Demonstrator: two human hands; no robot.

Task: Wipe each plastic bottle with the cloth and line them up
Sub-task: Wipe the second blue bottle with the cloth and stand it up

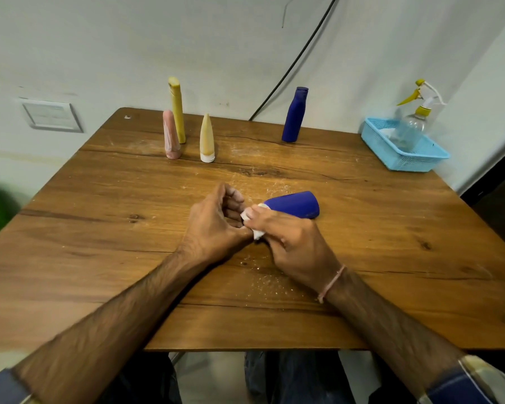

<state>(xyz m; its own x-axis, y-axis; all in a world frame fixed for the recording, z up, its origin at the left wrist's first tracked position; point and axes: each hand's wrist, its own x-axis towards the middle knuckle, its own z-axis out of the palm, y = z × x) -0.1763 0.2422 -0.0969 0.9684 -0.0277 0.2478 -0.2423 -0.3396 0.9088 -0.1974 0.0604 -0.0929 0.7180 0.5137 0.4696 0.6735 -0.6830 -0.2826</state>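
Blue bottle lies on its side near the middle of the table, its narrow end covered by a white cloth that the right hand grips and presses against it. The left hand sits just beside, fingers curled, thumb at the cloth; whether it holds anything cannot be told. Pink bottle, yellow bottle, cream tube and second blue bottle stand near the far edge.
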